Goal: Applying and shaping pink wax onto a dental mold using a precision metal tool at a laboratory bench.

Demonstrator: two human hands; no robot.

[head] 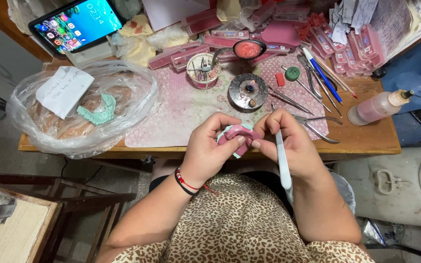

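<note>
A small pink wax plate seated on a pale green dental cast (238,135) is held just above the near edge of the wooden worktable (366,139), between both hands and close to the body, so that it sits straight under the downward view. It is cradled from the left by the left hand (208,148), whose fingers are curled round the cast with the thumb pressed onto the pink wax; the right hand (288,141) is closed on a slim, smooth metal hand instrument (282,163), gripped pen-like with the handle running back along the palm, while its thumb is steadied against the wax. The working tip is hidden behind the fingers. The wax looks soft and matte, the cast chalky and ridged. Within reach behind the hands a pink patterned mat (181,112) is spread, on which a round dark metal burner-like dish (248,91) and a ladle of melted red wax (247,49) are set. Metal tweezers and pliers (317,124) lie to the right, and a second green arch-shaped cast (98,112) rests in a crumpled clear plastic bag (137,112) on the left
</note>
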